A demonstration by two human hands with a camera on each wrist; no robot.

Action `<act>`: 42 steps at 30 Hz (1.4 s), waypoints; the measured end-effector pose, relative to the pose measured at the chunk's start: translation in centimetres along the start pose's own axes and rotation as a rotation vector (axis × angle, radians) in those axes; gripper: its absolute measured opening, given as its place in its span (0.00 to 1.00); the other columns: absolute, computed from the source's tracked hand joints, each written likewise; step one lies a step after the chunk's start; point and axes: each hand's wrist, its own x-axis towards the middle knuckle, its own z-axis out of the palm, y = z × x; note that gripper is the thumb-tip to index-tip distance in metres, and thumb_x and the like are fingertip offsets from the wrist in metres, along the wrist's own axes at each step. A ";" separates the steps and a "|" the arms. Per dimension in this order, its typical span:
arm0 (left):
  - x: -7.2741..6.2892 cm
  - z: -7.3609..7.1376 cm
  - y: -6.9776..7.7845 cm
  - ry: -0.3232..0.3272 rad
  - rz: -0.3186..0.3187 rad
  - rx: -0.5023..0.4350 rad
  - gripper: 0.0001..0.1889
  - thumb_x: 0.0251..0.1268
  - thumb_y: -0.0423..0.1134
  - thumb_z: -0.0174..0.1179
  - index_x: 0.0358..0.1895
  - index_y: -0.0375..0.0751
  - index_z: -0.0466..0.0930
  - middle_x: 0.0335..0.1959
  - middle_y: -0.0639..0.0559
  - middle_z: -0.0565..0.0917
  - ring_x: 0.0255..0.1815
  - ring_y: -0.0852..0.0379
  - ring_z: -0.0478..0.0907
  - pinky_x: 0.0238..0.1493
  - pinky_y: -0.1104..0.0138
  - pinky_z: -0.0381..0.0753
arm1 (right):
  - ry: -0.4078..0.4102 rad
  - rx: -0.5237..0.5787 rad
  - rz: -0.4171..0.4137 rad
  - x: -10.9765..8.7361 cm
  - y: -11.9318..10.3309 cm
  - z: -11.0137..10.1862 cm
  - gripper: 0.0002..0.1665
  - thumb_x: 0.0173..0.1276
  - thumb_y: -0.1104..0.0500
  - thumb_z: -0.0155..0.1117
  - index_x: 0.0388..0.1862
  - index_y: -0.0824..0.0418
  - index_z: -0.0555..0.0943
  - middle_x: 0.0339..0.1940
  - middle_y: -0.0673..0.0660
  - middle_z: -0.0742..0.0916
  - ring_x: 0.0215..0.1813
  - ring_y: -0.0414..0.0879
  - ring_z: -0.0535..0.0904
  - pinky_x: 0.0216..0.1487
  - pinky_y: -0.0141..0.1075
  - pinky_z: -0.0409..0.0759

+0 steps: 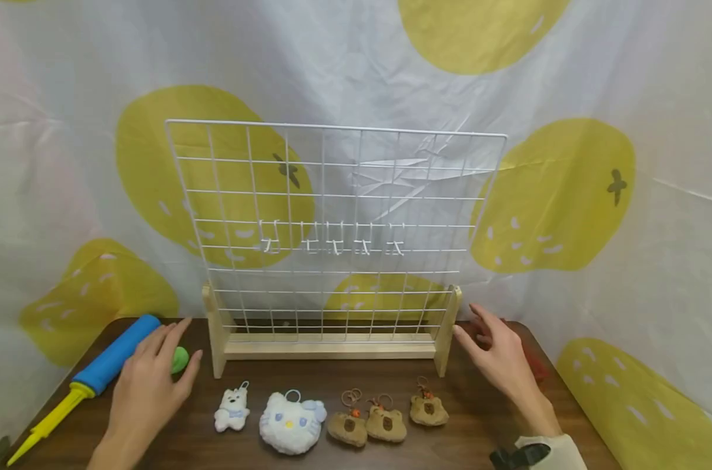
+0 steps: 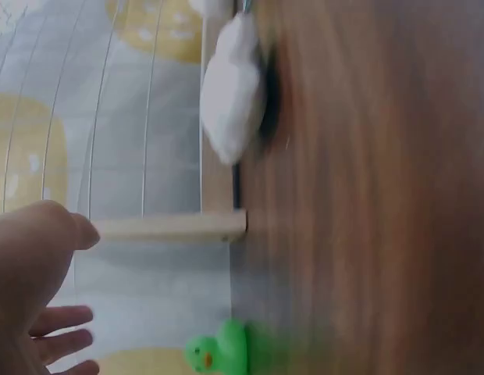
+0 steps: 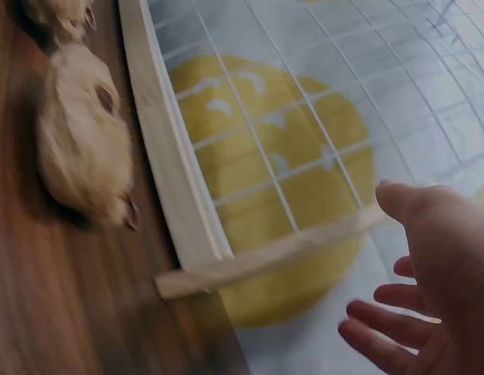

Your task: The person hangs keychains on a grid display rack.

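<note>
My left hand point(image 1: 150, 378) is held with fingers spread above the table's left side, nothing in its grip. It partly covers a green toy duck point(image 1: 180, 360), seen whole in the left wrist view. Fingers extended, my right hand point(image 1: 500, 359) hovers beside the right wooden foot point(image 1: 448, 333) of a white wire grid rack point(image 1: 332, 271). Several white hooks point(image 1: 363, 247) hang on the grid. In front of the rack lie a small white plush keychain point(image 1: 232, 411), a larger white cat-face plush point(image 1: 290, 425) and three brown plush keychains point(image 1: 385, 425).
A blue and yellow hand pump point(image 1: 112, 356) lies at the table's left edge. Something red point(image 1: 535, 367) shows behind my right wrist. A white curtain with yellow fruit prints point(image 1: 552, 196) surrounds the brown wooden table point(image 1: 309, 375) at the back and sides.
</note>
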 end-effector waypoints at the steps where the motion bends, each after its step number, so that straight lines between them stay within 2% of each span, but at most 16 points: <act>1: -0.1 0.0 0.5 -0.004 -0.012 -0.014 0.37 0.55 0.39 0.80 0.70 0.38 0.80 0.56 0.30 0.87 0.55 0.28 0.83 0.48 0.32 0.85 | 0.003 0.039 -0.006 0.0 0.0 0.4 0.39 0.78 0.45 0.72 0.79 0.60 0.74 0.67 0.67 0.88 0.62 0.64 0.89 0.57 0.58 0.91; 6: -0.5 0.5 2.8 -0.035 -0.043 -0.105 0.27 0.58 0.35 0.79 0.61 0.36 0.83 0.51 0.38 0.88 0.50 0.37 0.84 0.42 0.40 0.87 | 0.043 0.144 0.005 -0.2 -0.2 2.2 0.30 0.75 0.54 0.75 0.70 0.64 0.81 0.56 0.66 0.93 0.55 0.60 0.93 0.50 0.46 0.94; 9: -0.7 1.1 3.9 -0.073 -0.044 -0.161 0.23 0.61 0.34 0.77 0.59 0.37 0.84 0.51 0.41 0.88 0.51 0.40 0.84 0.42 0.42 0.88 | 0.076 0.161 0.014 -0.2 -0.3 3.0 0.26 0.74 0.58 0.76 0.66 0.65 0.83 0.51 0.65 0.94 0.52 0.57 0.93 0.48 0.33 0.93; 13: -1.2 1.7 4.8 -0.172 -0.074 -0.197 0.18 0.65 0.35 0.76 0.57 0.40 0.85 0.48 0.45 0.88 0.50 0.45 0.85 0.42 0.47 0.90 | 0.102 0.159 0.010 -0.3 -0.3 3.9 0.24 0.71 0.61 0.78 0.63 0.65 0.85 0.49 0.63 0.95 0.50 0.55 0.93 0.46 0.18 0.86; 16: -1.4 2.1 5.1 -0.262 -0.101 -0.206 0.14 0.67 0.35 0.75 0.53 0.42 0.86 0.46 0.46 0.89 0.48 0.47 0.87 0.42 0.50 0.91 | 0.114 0.151 0.019 -0.3 -0.1 4.4 0.24 0.69 0.62 0.80 0.62 0.65 0.86 0.47 0.62 0.95 0.49 0.55 0.93 0.45 0.14 0.82; 21: -1.7 2.7 5.3 -0.385 -0.130 -0.222 0.06 0.67 0.34 0.75 0.44 0.44 0.88 0.40 0.50 0.90 0.42 0.53 0.89 0.41 0.55 0.91 | 0.117 0.155 0.069 -0.4 0.2 5.1 0.20 0.68 0.60 0.82 0.56 0.64 0.88 0.46 0.63 0.95 0.49 0.57 0.94 0.45 0.16 0.84; 24: -1.8 3.1 5.4 -0.432 -0.152 -0.212 0.04 0.66 0.35 0.75 0.39 0.46 0.89 0.36 0.53 0.90 0.39 0.57 0.88 0.41 0.57 0.89 | 0.119 0.167 0.092 -0.5 0.3 5.3 0.16 0.68 0.60 0.81 0.51 0.65 0.89 0.46 0.65 0.95 0.49 0.58 0.94 0.47 0.28 0.91; 27: -1.8 3.5 5.5 -0.479 -0.185 -0.208 0.03 0.67 0.36 0.75 0.38 0.45 0.89 0.35 0.52 0.90 0.38 0.56 0.87 0.40 0.56 0.89 | 0.122 0.186 0.096 -0.6 0.3 5.3 0.14 0.68 0.61 0.81 0.49 0.66 0.90 0.45 0.66 0.95 0.49 0.60 0.94 0.48 0.41 0.93; 32: -1.4 4.0 5.5 -0.551 -0.218 -0.197 0.05 0.67 0.37 0.75 0.37 0.40 0.89 0.34 0.48 0.89 0.36 0.53 0.85 0.35 0.56 0.86 | 0.128 0.206 0.079 -0.7 0.2 5.3 0.13 0.69 0.62 0.80 0.48 0.68 0.90 0.44 0.68 0.94 0.48 0.63 0.94 0.48 0.50 0.93; 37: -0.9 4.1 5.6 -0.590 -0.230 -0.196 0.05 0.64 0.34 0.76 0.36 0.37 0.89 0.33 0.45 0.87 0.36 0.51 0.84 0.34 0.55 0.86 | 0.134 0.200 0.072 -0.5 -0.1 5.3 0.12 0.69 0.63 0.80 0.47 0.68 0.90 0.44 0.68 0.94 0.48 0.63 0.94 0.47 0.48 0.94; 42: -1.0 4.1 5.5 -0.620 -0.234 -0.214 0.07 0.60 0.30 0.77 0.37 0.39 0.88 0.32 0.49 0.84 0.34 0.55 0.81 0.33 0.57 0.85 | 0.143 0.169 0.108 -0.7 -0.2 5.2 0.12 0.68 0.61 0.81 0.45 0.67 0.91 0.42 0.67 0.95 0.46 0.60 0.95 0.43 0.30 0.92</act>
